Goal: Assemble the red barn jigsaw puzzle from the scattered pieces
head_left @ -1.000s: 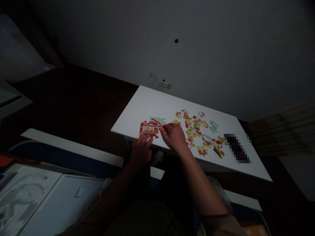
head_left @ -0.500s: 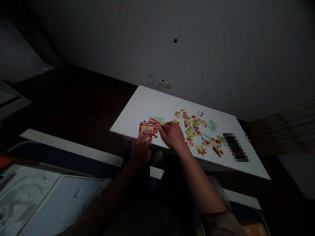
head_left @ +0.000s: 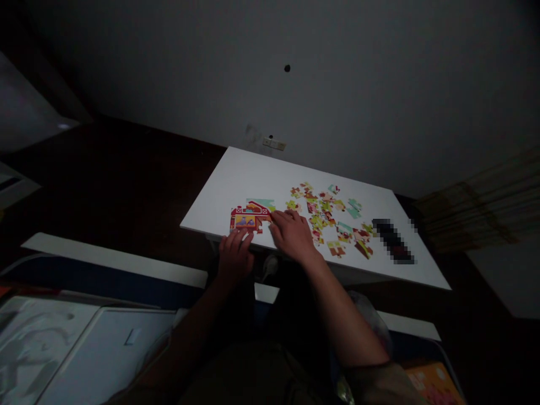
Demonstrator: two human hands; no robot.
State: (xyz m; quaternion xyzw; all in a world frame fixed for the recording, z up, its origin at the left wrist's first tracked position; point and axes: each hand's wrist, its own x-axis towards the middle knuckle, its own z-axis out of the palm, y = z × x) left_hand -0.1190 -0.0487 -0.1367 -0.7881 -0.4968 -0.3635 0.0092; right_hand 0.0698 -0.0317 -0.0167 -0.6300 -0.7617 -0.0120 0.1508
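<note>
A partly joined jigsaw puzzle (head_left: 245, 221) with a red barn and blue-purple shapes on a yellow panel lies near the table's front edge. My left hand (head_left: 235, 251) rests its outstretched fingertips on the puzzle's lower edge. At the puzzle's right side is my right hand (head_left: 293, 235), fingers extended and touching the brown part by the barn, thumb lower and apart. I see nothing held in either hand, though the right palm's underside is hidden. Loose puzzle pieces (head_left: 323, 216), mostly green, brown and pink, lie scattered to the right of my right hand.
The white table (head_left: 248, 174) stands near a grey wall with a socket plate (head_left: 274, 144). A dark pixelated object (head_left: 393, 242) lies at the table's right. Beside me at lower left is a pale flat board (head_left: 109, 349); an orange printed item (head_left: 434, 382) is at lower right.
My right fingers have spread and flattened at the puzzle's right edge, where they were closer together over a brown piece. My left hand stays on the lower edge. The whole view has shifted slightly.
</note>
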